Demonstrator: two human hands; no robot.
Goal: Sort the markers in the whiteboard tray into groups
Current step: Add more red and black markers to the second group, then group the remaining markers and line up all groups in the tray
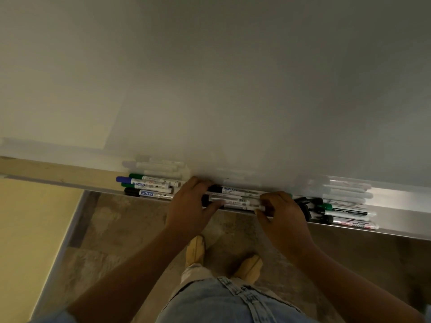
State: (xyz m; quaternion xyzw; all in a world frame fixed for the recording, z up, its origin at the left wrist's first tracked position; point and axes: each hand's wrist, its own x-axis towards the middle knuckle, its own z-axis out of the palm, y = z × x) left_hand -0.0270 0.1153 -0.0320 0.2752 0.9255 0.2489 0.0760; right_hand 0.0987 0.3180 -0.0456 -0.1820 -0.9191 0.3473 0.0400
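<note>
Both hands rest on the whiteboard tray [396, 201], a long metal ledge under the whiteboard [233, 78]. The left hand [187, 207] lies over one end of the middle bunch of markers [235, 198], and the right hand [283, 214] lies over the other end. The bunch sits directly between the two sets of fingers, its white barrels lying lengthwise in the tray, with black caps showing next to the left hand.

The left fingers [198, 183] curl down over the far side of the bunch while the thumb presses the near side, so they are grasping it. The right fingers [270, 199] are bent around the barrel ends, with the thumb at the near edge, also grasping the bunch.

Outward of the left fingers, just beside them, lies a second pile of markers [151, 187], with green, blue and black caps pointing away from the hand. Outward of the right fingers lies a third pile [338, 212], with black and green caps pointing toward the hand; its nearest caps seem to touch the knuckles, though the blur makes that uncertain.

Below the tray are the floor [130, 229] and the person's two shoes [196, 250].
</note>
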